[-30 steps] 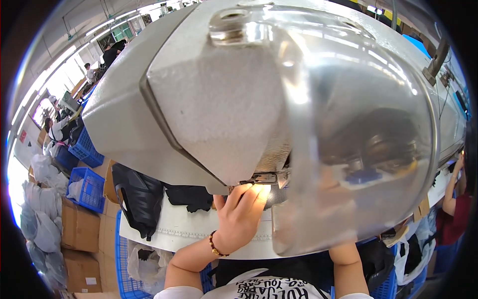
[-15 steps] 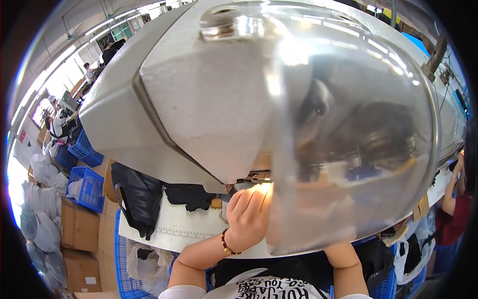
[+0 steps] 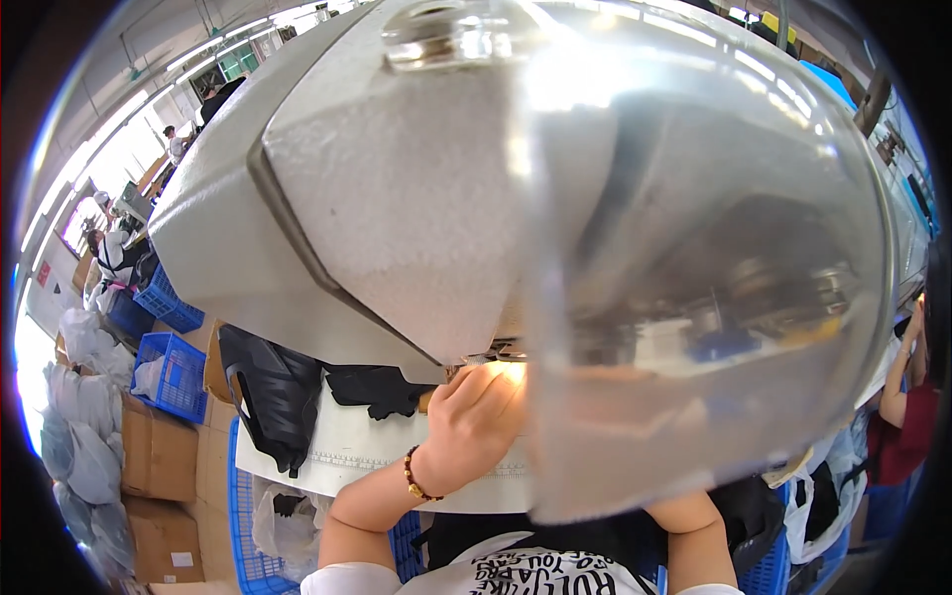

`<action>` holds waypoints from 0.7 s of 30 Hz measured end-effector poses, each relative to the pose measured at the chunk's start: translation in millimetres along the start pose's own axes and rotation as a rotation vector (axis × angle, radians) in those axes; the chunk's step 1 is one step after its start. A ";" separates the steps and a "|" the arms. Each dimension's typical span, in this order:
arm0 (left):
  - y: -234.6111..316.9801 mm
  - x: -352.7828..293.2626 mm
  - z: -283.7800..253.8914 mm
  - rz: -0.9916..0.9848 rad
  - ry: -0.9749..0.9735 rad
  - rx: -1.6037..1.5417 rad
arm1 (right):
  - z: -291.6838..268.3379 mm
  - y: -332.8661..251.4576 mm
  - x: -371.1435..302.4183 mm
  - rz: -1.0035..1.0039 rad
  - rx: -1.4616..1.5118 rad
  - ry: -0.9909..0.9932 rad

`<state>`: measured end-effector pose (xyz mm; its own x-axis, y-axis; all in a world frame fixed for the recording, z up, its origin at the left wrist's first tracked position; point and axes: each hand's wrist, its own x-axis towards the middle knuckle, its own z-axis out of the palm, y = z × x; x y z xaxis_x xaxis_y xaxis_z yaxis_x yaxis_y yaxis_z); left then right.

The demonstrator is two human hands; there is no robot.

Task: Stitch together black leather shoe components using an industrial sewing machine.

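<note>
The grey sewing machine point(image 3: 397, 198) stands right in front of me, its long axis running from left to right across my view and its left end tapering down toward the lit spot at its underside. My left hand point(image 3: 476, 421) is at that spot, just under the sewing machine, fingers bent and bunched together, pointing away from me; I cannot tell whether they have hold of anything. My right forearm point(image 3: 689, 516) goes up behind the clear guard point(image 3: 714, 416) on the sewing machine's right; that hand is too blurred to tell how open it is or what it holds. A black cloth point(image 3: 375, 389) lies on the worktop point(image 3: 382, 461), left of the sewing machine's lit spot.
</note>
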<state>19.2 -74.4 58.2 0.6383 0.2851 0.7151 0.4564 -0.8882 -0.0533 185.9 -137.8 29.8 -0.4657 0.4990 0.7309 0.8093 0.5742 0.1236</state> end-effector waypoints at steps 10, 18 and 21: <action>11.3 2.5 4.9 -0.050 0.024 0.025 | -14.5 44.8 -1.1 0.238 0.533 -0.030; 32.5 1.0 13.3 -0.216 0.054 0.110 | -13.5 63.6 13.5 0.169 0.499 -0.156; 25.5 -0.9 4.5 -0.131 0.074 0.202 | -13.0 34.3 -20.6 0.198 0.602 -0.176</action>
<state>33.0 -95.7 53.0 0.5215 0.3590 0.7740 0.6514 -0.7534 -0.0895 227.8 -136.9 27.7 -0.4213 0.7020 0.5742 0.5680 0.6978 -0.4364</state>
